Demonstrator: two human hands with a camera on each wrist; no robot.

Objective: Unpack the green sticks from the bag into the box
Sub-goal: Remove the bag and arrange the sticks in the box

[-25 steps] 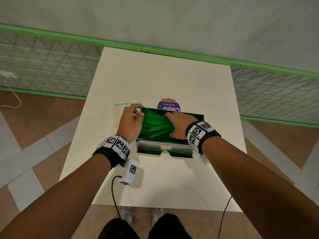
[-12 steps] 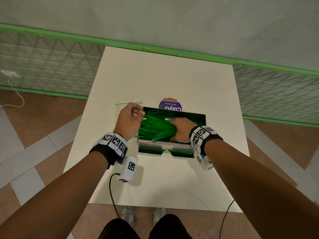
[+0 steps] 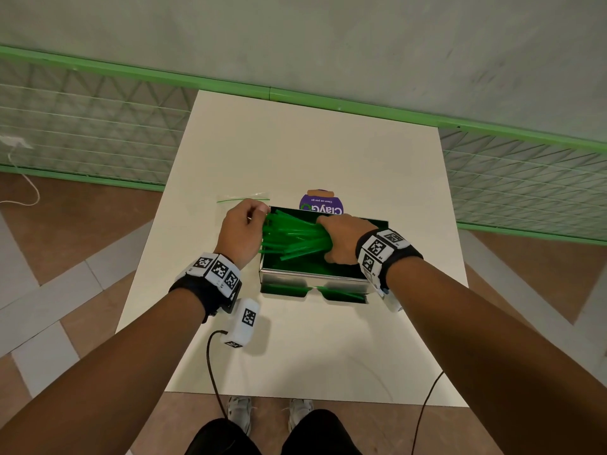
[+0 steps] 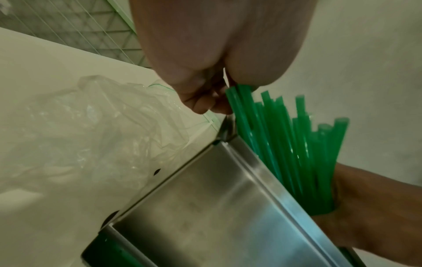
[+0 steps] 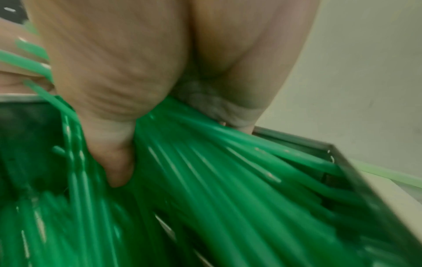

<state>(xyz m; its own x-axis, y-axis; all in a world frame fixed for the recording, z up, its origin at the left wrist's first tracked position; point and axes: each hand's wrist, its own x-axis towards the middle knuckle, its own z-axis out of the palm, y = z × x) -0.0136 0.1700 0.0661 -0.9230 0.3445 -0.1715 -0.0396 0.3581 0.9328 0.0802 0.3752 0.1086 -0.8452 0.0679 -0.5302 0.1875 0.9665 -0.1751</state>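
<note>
A bundle of green sticks lies slanted across the open top of a shiny metal box in the middle of the white table. My right hand grips the bundle's right end inside the box, fingers wrapped round the sticks. My left hand is at the box's left rim, its curled fingers closed on the stick ends. The clear plastic bag lies crumpled and flat on the table left of the box, its green zip strip showing behind my left hand.
A purple "ClayGo" label lies just behind the box. A white tracker pod with a cable hangs under my left wrist. The table ends near me and at both sides; a green-railed mesh fence stands behind it.
Both hands stay on the bundle over the box. My right hand dipped toward me and came back, and the sticks shifted slightly.
</note>
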